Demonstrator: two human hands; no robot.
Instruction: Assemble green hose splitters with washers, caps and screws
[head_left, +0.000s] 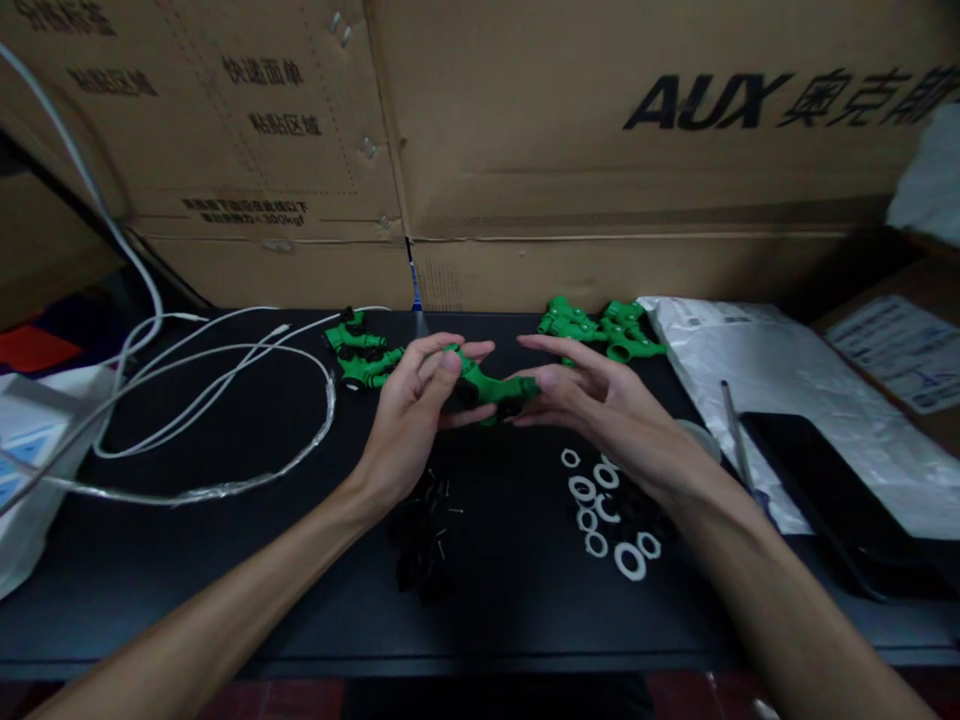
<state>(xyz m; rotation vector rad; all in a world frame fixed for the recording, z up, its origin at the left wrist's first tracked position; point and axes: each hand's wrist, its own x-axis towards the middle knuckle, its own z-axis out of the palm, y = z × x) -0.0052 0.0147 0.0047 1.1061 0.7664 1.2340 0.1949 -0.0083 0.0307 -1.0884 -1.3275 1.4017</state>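
A green plastic Y-shaped hose connector (491,386) with black parts is held above the middle of the table. My left hand (420,392) is closed around its left end, thumb on top. At the other end, my right hand (581,390) pinches the tip between thumb and lower fingers, its index finger stretched out. Below the left hand lie small black parts (424,540) with thin metal screws or pins. White rings (630,561) are scattered beneath my right forearm, beside dark pieces partly hidden by it.
More green connectors stand behind my left hand (364,365) and behind my right hand (630,330). White cable (225,490) loops over the left side. On the right are a silvery bag (690,340), a screwdriver (739,435) and a black phone (832,490). Cardboard boxes (517,150) wall the back.
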